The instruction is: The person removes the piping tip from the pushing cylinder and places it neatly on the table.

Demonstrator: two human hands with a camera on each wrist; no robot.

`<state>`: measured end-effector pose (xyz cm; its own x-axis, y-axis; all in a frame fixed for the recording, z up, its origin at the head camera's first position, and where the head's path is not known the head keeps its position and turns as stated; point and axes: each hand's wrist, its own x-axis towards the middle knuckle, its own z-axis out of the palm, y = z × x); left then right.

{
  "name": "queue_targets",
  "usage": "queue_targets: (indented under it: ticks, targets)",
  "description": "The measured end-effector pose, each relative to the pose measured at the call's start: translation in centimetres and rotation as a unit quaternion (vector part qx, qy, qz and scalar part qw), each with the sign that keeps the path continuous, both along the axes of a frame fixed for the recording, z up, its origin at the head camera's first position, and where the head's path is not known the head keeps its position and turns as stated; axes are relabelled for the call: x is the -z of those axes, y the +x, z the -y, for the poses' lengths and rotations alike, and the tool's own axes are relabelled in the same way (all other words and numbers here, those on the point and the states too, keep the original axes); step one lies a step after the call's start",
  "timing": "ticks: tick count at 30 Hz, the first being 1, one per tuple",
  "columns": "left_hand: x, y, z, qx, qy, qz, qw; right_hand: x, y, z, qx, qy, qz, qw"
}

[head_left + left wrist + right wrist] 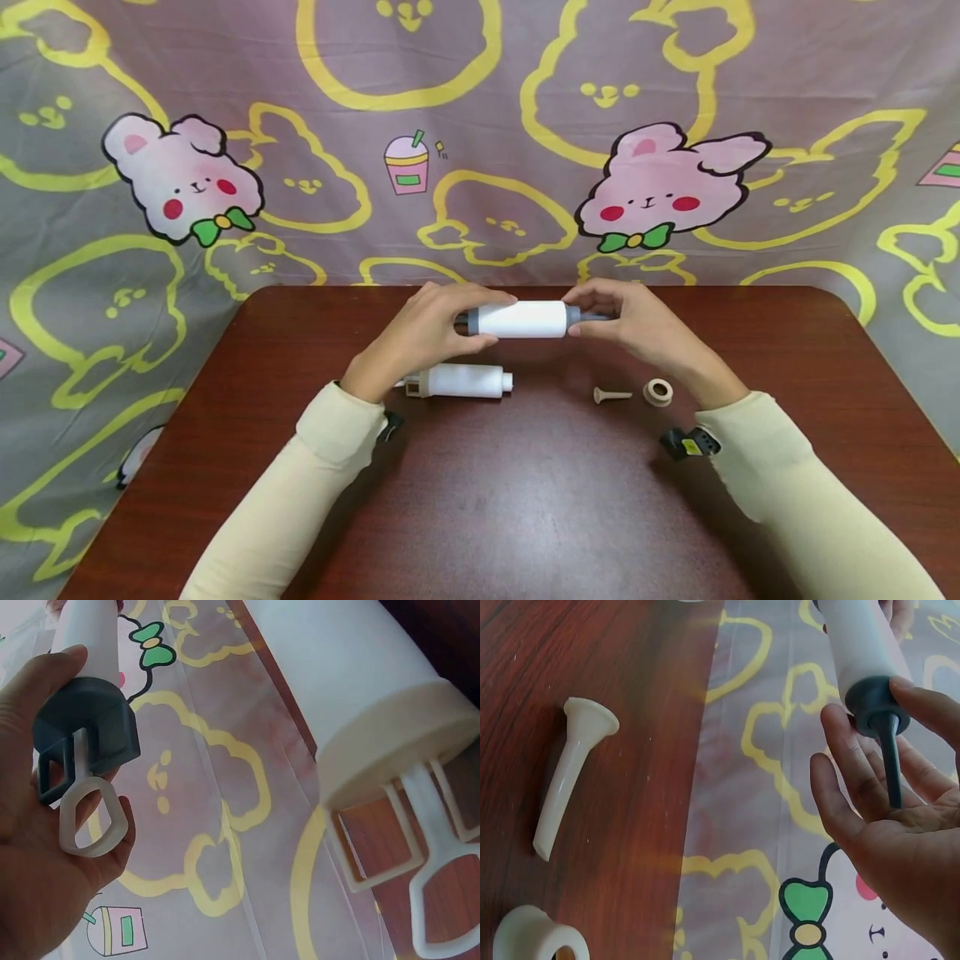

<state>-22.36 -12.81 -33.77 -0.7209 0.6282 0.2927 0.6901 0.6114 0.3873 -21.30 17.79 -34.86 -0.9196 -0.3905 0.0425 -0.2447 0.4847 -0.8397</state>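
Observation:
My left hand (435, 321) and right hand (648, 333) hold a white icing syringe (522, 320) level above the far part of the table. The left fingers and thumb grip its dark grey handle end; a pale plunger ring (68, 821) sticks out there in the left wrist view. At the other end, my right thumb and fingers pinch the dark grey cap (866, 700). From it a slim grey nozzle (889, 761) points over the right palm. A second white icing syringe (465, 381) with a beige collar lies below the left hand, its front end bare.
On the brown table (480, 500), a beige nozzle (612, 395) and a beige ring cap (658, 392) lie below the right hand, side by side. A cartoon-printed cloth (480, 125) hangs behind the table's far edge.

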Motion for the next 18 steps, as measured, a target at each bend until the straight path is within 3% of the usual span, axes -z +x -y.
queue_targets:
  ticks: [18]
  targets:
    - [-0.16, 0.18, -0.43, 0.025, 0.017, -0.064, 0.9975, -0.05, 0.38, -0.95, 0.003, -0.015, 0.016, 0.9998]
